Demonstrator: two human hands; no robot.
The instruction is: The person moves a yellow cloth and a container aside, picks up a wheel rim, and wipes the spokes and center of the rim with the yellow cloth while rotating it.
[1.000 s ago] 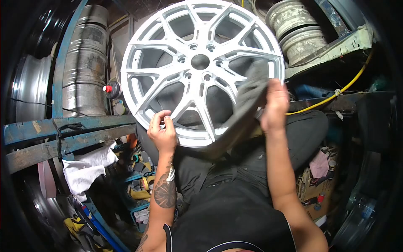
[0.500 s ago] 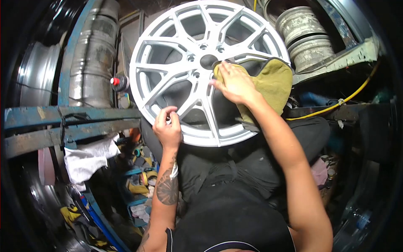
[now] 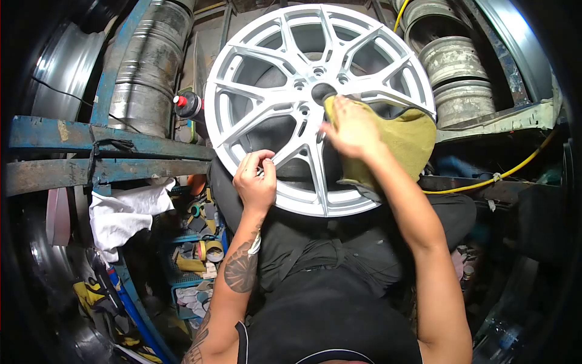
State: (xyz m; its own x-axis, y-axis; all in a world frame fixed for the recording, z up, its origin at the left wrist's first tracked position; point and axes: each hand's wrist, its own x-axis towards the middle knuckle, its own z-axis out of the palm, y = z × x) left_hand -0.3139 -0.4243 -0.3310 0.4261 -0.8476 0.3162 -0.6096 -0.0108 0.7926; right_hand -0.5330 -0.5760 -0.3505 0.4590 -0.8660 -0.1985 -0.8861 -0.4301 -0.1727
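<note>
A silver-white multi-spoke wheel rim (image 3: 321, 145) lies face up in front of my body. My right hand (image 3: 354, 127) presses a yellow-green cloth (image 3: 409, 136) onto the spokes beside the dark centre hole, and the cloth spreads over the rim's right side. Its fingers rest on top of the cloth, with the thumb apart. At the rim's lower left edge is my left hand (image 3: 256, 176), its fingers curled; whatever may be inside them is too small to make out.
Stacked worn rims (image 3: 145, 73) stand at the left, more (image 3: 454, 79) at the right. A blue metal frame (image 3: 60, 142) holds a white rag (image 3: 127, 215). A dark bottle with a red cap (image 3: 188, 104) is left of the rim. A yellow hose (image 3: 473, 187) runs at the right.
The view has shifted, so the rim and both hands appear further right and slightly lower. The right hand remains on the cloth and the left hand at the rim's edge.
</note>
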